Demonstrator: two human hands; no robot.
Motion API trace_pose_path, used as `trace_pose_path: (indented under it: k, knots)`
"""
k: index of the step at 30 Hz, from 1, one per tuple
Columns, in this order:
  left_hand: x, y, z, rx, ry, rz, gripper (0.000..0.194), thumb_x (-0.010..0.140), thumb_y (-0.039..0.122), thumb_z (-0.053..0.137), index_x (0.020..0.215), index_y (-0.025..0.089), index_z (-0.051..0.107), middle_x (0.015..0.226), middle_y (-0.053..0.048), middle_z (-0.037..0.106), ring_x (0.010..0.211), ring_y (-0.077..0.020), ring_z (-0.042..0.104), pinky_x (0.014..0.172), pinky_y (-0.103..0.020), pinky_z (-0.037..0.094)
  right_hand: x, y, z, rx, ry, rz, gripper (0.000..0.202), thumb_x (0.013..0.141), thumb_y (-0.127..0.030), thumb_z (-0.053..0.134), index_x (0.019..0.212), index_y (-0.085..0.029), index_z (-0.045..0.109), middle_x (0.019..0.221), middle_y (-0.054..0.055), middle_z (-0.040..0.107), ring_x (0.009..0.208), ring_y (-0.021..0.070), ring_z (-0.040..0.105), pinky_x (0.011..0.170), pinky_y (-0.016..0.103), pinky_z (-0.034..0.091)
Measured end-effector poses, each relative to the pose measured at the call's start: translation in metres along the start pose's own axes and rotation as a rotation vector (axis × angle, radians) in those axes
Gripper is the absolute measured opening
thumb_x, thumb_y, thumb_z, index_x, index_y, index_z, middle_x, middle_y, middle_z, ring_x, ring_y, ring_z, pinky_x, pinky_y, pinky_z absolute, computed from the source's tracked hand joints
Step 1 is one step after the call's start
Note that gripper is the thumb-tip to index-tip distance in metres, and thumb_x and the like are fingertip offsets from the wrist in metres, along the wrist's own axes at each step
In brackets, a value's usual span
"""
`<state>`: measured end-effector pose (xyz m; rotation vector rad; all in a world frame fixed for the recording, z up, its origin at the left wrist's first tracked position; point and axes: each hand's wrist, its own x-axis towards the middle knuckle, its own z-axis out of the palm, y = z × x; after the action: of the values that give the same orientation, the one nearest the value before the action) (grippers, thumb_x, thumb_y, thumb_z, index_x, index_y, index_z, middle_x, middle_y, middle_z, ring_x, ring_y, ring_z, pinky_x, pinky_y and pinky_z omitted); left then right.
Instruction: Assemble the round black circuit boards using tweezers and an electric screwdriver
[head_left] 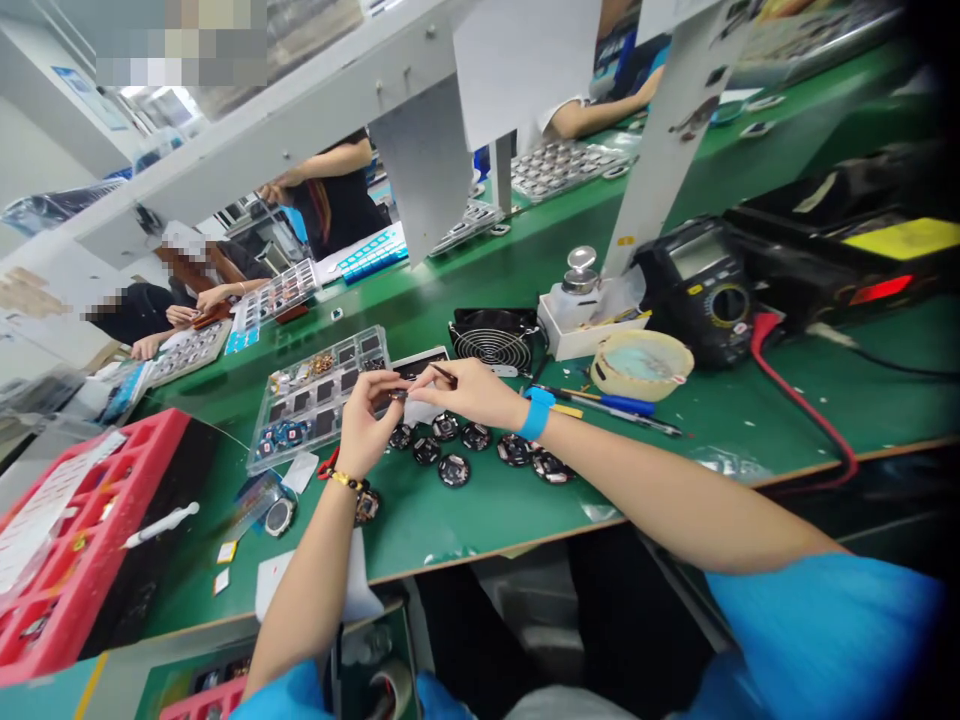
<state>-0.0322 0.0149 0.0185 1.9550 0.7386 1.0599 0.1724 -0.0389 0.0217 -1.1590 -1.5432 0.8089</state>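
Note:
My left hand [366, 425] is closed, its thumb and fingers pinching a small dark part [398, 394]. My right hand [480, 392] meets it at the fingertips and grips a thin dark tool [444, 374], perhaps tweezers. Its tip is hidden, and contact with the part cannot be made out. On the bench under both hands lie several round black circuit boards [454, 470]. Another round board [367, 505] sits by my left wrist. Behind my left hand stands a clear compartment box [315, 395] with small components and dark square pieces.
A small fan [493, 340] stands behind my hands. To the right are a yellowish round dish [643, 365], pens [626, 404] and a multimeter [701, 290] with a red lead. A red tray [161, 445] and a syringe [161, 525] lie left. Co-workers sit across the bench.

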Motion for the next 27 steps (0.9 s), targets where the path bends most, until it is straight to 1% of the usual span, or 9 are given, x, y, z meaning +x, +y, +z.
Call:
trace_pose_path:
  k: [5, 9, 14, 17, 19, 20, 22, 25, 27]
  knots:
    - [0.000, 0.001, 0.002, 0.055, -0.007, 0.027, 0.023, 0.092, 0.018, 0.066, 0.115, 0.019, 0.066, 0.110, -0.010, 0.078, 0.106, -0.0208, 0.076, 0.094, -0.035, 0.060, 0.002, 0.000, -0.003, 0.012, -0.012, 0.039, 0.032, 0.088, -0.046, 0.073, 0.092, -0.015, 0.079, 0.060, -0.008, 0.038, 0.059, 0.0102, 0.038, 0.060, 0.028, 0.027]
    - [0.000, 0.001, 0.003, 0.101, -0.017, 0.050, 0.026, 0.090, 0.015, 0.066, 0.116, 0.019, 0.068, 0.110, -0.009, 0.078, 0.105, -0.0205, 0.076, 0.093, -0.034, 0.061, 0.004, -0.002, -0.006, -0.037, -0.067, 0.080, 0.031, 0.087, -0.045, 0.073, 0.090, -0.015, 0.077, 0.060, -0.008, 0.038, 0.058, 0.0100, 0.037, 0.059, 0.028, 0.026]
    - [0.000, 0.000, 0.003, 0.133, -0.036, 0.064, 0.022, 0.092, 0.019, 0.066, 0.113, 0.018, 0.071, 0.113, -0.010, 0.077, 0.105, -0.0204, 0.075, 0.094, -0.035, 0.061, 0.004, -0.002, -0.008, -0.016, -0.128, 0.074, 0.030, 0.088, -0.044, 0.071, 0.088, -0.015, 0.074, 0.063, -0.007, 0.038, 0.060, 0.0102, 0.038, 0.061, 0.028, 0.027]
    - [0.000, 0.001, 0.002, 0.138, -0.029, 0.065, 0.021, 0.093, 0.022, 0.068, 0.113, 0.019, 0.073, 0.112, -0.009, 0.078, 0.102, -0.0196, 0.075, 0.092, -0.033, 0.062, 0.005, -0.002, -0.010, 0.008, -0.117, 0.080, 0.030, 0.089, -0.044, 0.068, 0.085, -0.015, 0.070, 0.064, -0.008, 0.037, 0.061, 0.0104, 0.036, 0.061, 0.029, 0.027]
    - [0.001, 0.001, 0.000, 0.142, 0.016, 0.056, 0.021, 0.092, 0.025, 0.071, 0.112, 0.019, 0.074, 0.110, -0.009, 0.077, 0.101, -0.0193, 0.075, 0.089, -0.031, 0.062, 0.006, -0.002, -0.013, 0.013, -0.074, 0.082, 0.028, 0.088, -0.043, 0.067, 0.081, -0.016, 0.066, 0.064, -0.007, 0.037, 0.062, 0.0106, 0.036, 0.061, 0.029, 0.028]
    - [0.001, 0.001, -0.001, 0.133, 0.057, 0.048, 0.023, 0.092, 0.028, 0.073, 0.113, 0.019, 0.074, 0.109, -0.008, 0.077, 0.099, -0.0190, 0.074, 0.087, -0.030, 0.062, 0.007, -0.003, -0.014, 0.010, -0.048, 0.084, 0.027, 0.087, -0.042, 0.066, 0.079, -0.017, 0.063, 0.064, -0.007, 0.038, 0.062, 0.0108, 0.037, 0.062, 0.028, 0.029]
    - [0.003, 0.001, -0.004, 0.080, 0.160, 0.026, 0.027, 0.090, 0.033, 0.077, 0.113, 0.019, 0.072, 0.102, -0.007, 0.076, 0.088, -0.0171, 0.075, 0.076, -0.027, 0.062, 0.008, -0.003, -0.017, -0.014, -0.022, 0.096, 0.025, 0.086, -0.040, 0.065, 0.076, -0.018, 0.060, 0.064, -0.007, 0.039, 0.063, 0.0112, 0.038, 0.063, 0.028, 0.031]
    - [0.007, 0.001, -0.009, -0.032, 0.308, -0.010, 0.035, 0.086, 0.041, 0.080, 0.110, 0.019, 0.068, 0.088, -0.002, 0.074, 0.064, -0.0127, 0.071, 0.056, -0.022, 0.056, 0.009, 0.000, -0.018, -0.124, -0.064, 0.126, 0.019, 0.085, -0.036, 0.064, 0.076, -0.018, 0.060, 0.065, -0.006, 0.042, 0.064, 0.0118, 0.038, 0.063, 0.029, 0.030]
    - [0.010, 0.000, -0.013, -0.083, 0.400, -0.019, 0.037, 0.085, 0.043, 0.081, 0.108, 0.019, 0.066, 0.083, 0.000, 0.071, 0.055, -0.0103, 0.067, 0.050, -0.021, 0.051, 0.009, 0.004, -0.017, -0.215, -0.100, 0.140, 0.015, 0.083, -0.032, 0.064, 0.078, -0.018, 0.064, 0.066, -0.005, 0.046, 0.064, 0.0120, 0.039, 0.063, 0.029, 0.028]
